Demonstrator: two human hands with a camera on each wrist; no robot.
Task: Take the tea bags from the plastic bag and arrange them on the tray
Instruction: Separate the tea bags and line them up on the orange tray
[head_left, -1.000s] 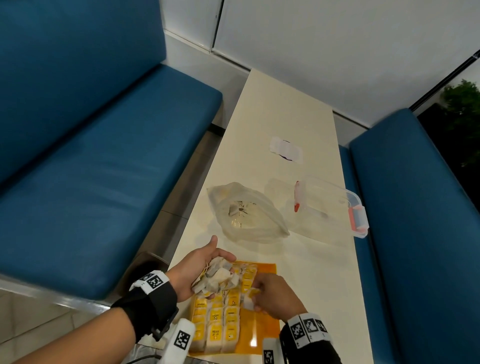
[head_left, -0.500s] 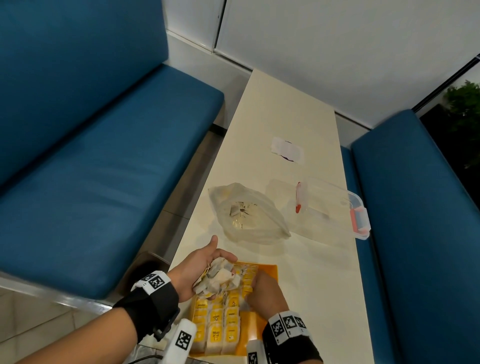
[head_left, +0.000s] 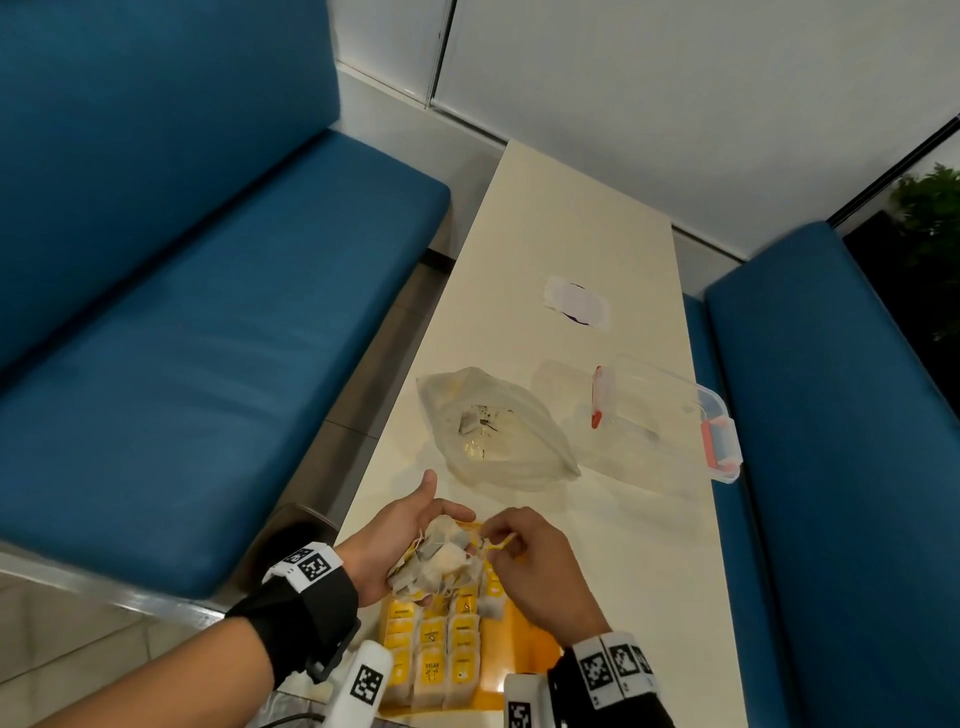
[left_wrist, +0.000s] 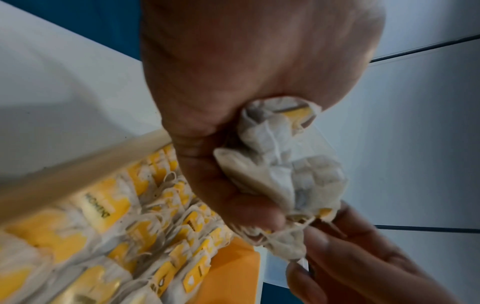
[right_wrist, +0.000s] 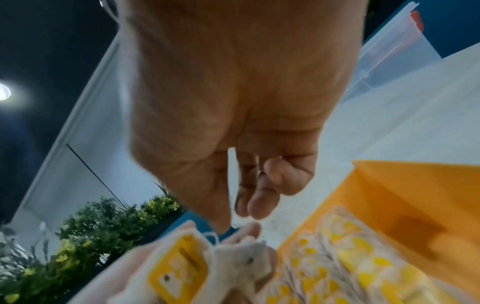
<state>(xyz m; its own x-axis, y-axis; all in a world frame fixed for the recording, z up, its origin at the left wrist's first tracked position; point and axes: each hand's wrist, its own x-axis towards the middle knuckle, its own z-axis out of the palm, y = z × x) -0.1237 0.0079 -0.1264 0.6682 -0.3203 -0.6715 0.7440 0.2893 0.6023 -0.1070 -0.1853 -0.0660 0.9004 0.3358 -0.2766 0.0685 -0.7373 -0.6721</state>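
Head view: tray (head_left: 535, 644) lengthwise along table (head_left: 582, 218).

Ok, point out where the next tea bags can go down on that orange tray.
The bare patch is the orange tray's right strip, between the rows of laid tea bags and the right hand. The left side is packed. The left hand holds a bunch of tea bags over the far end.

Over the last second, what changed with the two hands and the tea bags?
The right hand rose from the rows on the orange tray to the bundle of tea bags in the left hand, and now pinches a string and yellow tag there. The left hand's grip on the bundle, the plastic bag and the clear container stayed put.
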